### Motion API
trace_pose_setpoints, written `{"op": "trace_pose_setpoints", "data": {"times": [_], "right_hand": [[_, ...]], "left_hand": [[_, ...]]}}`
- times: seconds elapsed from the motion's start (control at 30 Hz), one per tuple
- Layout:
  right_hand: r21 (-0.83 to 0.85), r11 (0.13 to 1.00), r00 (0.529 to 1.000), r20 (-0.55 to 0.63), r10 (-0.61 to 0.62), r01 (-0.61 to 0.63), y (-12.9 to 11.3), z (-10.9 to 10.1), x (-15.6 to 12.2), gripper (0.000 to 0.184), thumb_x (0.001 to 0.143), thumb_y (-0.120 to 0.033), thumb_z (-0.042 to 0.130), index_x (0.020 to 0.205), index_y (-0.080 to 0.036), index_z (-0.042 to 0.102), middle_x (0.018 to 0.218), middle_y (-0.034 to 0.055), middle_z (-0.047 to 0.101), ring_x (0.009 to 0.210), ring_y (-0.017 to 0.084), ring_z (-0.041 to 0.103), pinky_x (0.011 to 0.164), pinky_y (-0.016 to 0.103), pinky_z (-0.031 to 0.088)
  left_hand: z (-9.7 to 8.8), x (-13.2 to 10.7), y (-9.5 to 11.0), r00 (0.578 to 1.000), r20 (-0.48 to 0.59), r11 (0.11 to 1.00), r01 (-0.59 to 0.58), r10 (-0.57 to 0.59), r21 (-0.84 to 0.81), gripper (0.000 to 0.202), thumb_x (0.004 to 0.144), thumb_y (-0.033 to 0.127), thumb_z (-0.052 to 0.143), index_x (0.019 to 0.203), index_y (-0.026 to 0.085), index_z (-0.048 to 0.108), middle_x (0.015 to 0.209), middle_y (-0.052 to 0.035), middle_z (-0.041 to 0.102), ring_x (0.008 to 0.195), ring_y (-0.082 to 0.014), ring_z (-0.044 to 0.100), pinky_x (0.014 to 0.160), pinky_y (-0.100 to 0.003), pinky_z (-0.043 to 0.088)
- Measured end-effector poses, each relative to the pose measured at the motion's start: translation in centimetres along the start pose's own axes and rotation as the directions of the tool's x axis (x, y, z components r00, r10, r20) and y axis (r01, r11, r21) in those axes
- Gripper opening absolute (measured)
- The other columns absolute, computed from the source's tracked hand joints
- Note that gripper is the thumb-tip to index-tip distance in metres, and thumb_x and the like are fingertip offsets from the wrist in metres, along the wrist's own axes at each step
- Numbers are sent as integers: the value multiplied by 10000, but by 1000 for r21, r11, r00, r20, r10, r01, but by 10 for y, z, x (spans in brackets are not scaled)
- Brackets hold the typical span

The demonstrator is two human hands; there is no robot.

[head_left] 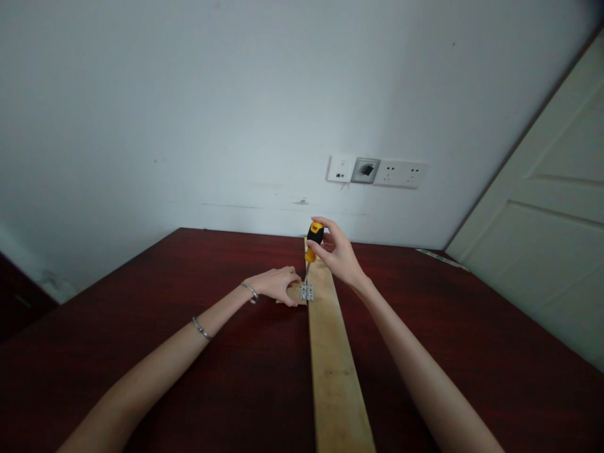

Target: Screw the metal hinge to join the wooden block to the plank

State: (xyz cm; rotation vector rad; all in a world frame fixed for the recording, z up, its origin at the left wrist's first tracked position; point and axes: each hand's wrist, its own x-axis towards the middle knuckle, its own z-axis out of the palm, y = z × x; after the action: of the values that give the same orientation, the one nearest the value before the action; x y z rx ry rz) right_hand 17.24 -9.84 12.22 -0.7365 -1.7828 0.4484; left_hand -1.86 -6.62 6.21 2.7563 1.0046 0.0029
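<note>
Nearest the camera, from the head view, a long, pale wooden board (336, 365) runs from the near edge toward the far side of a dark red-brown table (226, 384), a little right of centre. Bare forearms reach in from the near left and near right.

Against the board's left side, toward its far end, sits a short wooden piece (295, 293). A silver metal hinge (307, 292) lies flat across the joint between the two. The left hand (274, 283) rests over the short piece, thumb and fingers spread apart on either side of it. Two silver bracelets (201, 329) circle that arm.

The right hand (342, 257) grips a yellow-and-black screwdriver (315, 234), its thumb and fingers closed around the handle. The tool stands nearly upright, leaning slightly, its thin shaft pointing down to the hinge; whether the tip touches a screw is too small to tell.

Beyond the table rises a white wall (226, 113) with a row of sockets (401, 174), right of centre. A pale panelled door (547, 207) stands at the far right.
</note>
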Motion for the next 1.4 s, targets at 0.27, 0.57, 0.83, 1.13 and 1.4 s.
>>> {"op": "trace_pose_setpoints", "data": {"times": [0.27, 0.57, 0.83, 1.13, 1.4], "right_hand": [[7, 999, 999, 36, -37, 37, -1, -3, 4, 457, 831, -254, 530, 1278, -294, 447, 1276, 70, 488, 1005, 183, 551, 802, 334, 528], [-83, 994, 995, -71, -72, 66, 0, 4, 2, 365, 795, -300, 612, 1148, -270, 520, 1101, 68, 494, 933, 181, 546, 715, 314, 542], [-7, 993, 991, 62, -114, 115, 2, -1, 4, 490, 837, -177, 514, 1300, -313, 422, 1280, 64, 479, 1109, 203, 512, 892, 386, 499], [-100, 987, 990, -54, -128, 123, -2, 6, 1, 383, 827, -243, 563, 1200, -273, 478, 1207, 87, 458, 1087, 213, 507, 857, 376, 512], [-68, 986, 988, 24, -151, 152, 6, 5, 3, 440, 862, -182, 484, 1285, -289, 422, 1292, 74, 484, 1142, 213, 497, 918, 405, 481]], "left_hand": [[0, 1, 1, 1000, 17, 1000, 14, -14, 17, 574, 634, 516, 675, 1111, 215, 563, 991, -36, 518, 799, -183, 546, 637, -253, 393], [1, 1, -1, 1000, 5, 1000, -3, 3, 13, 560, 638, 508, 670, 1109, 227, 555, 1005, -29, 514, 837, -190, 544, 666, -257, 402], [-1, 0, 2, 1000, 11, 1000, 20, -20, -6, 578, 632, 511, 665, 1128, 240, 541, 1023, -24, 516, 831, -183, 552, 658, -248, 395], [-2, -1, 3, 1000, -5, 1000, 17, -17, 8, 574, 638, 511, 668, 1127, 237, 545, 1014, -23, 521, 828, -187, 556, 667, -249, 404], [-3, -1, 3, 1000, -9, 1000, 26, -26, 8, 613, 632, 542, 658, 1143, 230, 528, 1023, -30, 520, 818, -186, 555, 657, -249, 403]]}}
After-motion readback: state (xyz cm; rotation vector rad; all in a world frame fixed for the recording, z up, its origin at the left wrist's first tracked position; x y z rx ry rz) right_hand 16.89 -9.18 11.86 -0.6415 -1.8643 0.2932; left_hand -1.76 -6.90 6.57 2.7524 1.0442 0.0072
